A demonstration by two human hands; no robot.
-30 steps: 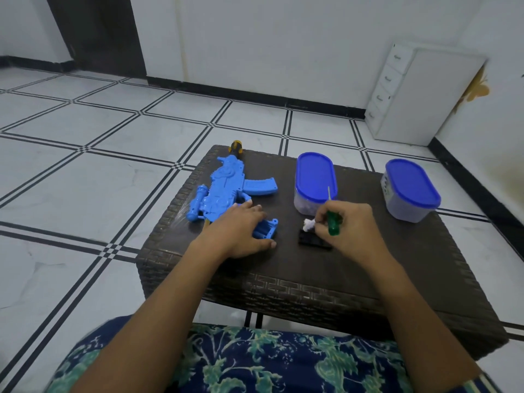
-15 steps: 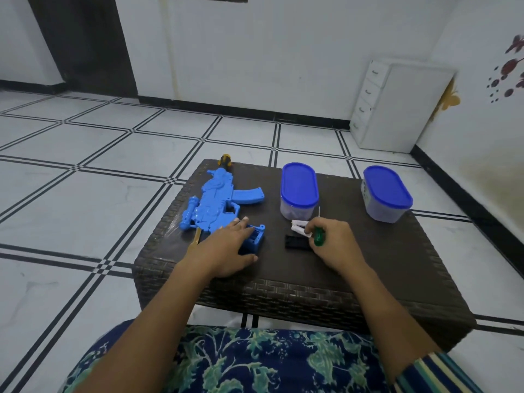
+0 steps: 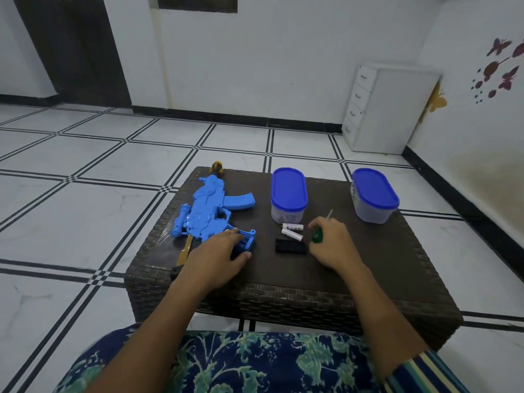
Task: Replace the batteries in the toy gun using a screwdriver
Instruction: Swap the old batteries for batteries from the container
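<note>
A blue toy gun lies on the left part of the dark wicker table, its stock end toward me. My left hand rests on that stock end with its fingers laid over it. My right hand grips a green-handled screwdriver with the metal tip pointing up and away. Between the hands lie a black battery cover and white batteries, just left of my right hand.
Two clear containers with blue lids stand on the table, one behind the batteries, one at the far right. A yellow strip pokes out under the gun. A white drawer cabinet stands against the back wall.
My right hand drew back to the right from the batteries, which now lie uncovered on the table. The camera tilted up. My left hand stayed on the gun.
</note>
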